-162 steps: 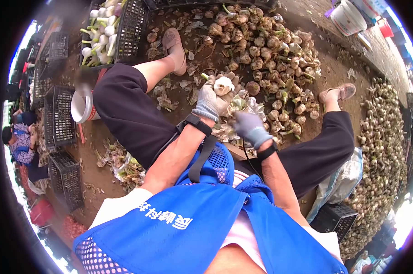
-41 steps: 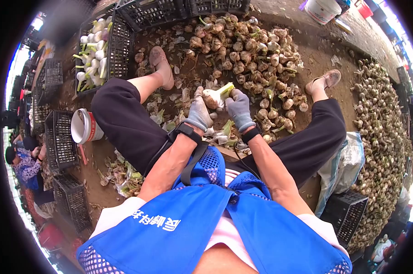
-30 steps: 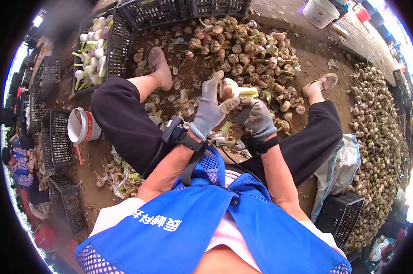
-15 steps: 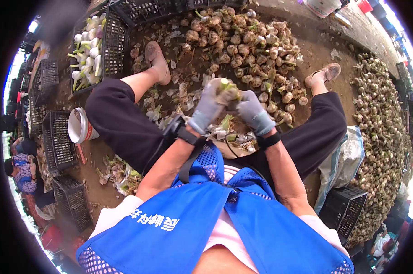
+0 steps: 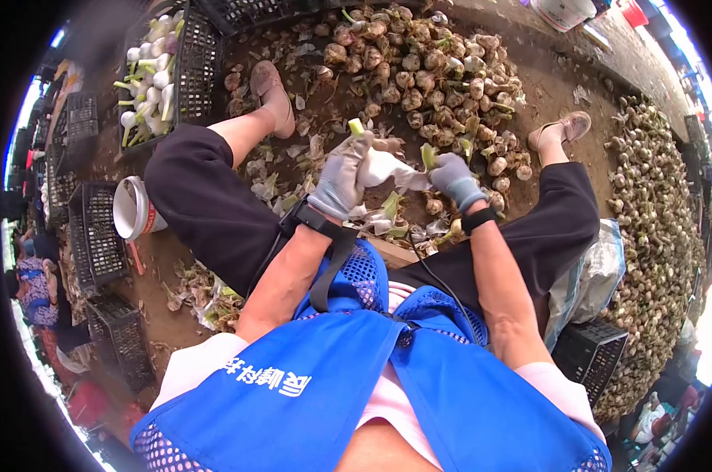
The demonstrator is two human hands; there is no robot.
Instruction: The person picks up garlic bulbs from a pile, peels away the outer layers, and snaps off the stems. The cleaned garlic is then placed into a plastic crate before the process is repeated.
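Note:
My left hand, in a grey glove, is closed round a garlic bulb. The bulb's white side shows, and its cut green stem pokes out above my fingers. My right hand, gloved too, is closed on a strip of garlic skin that stretches across from the bulb. A green leafy bit stands up beside the right fingers. Beyond both hands lies a heap of unpeeled garlic, brown and dirty. Scattered peelings lie on the ground just under my hands.
Peeled white garlic fills a black crate at upper left. A white bucket stands beside my left knee, near more black crates. On the right are a large garlic pile, a plastic sack and another crate.
My hands have moved apart, the right one to the right. Skin has come away from the bulb, so its white side now shows, with a strip stretched between the hands.

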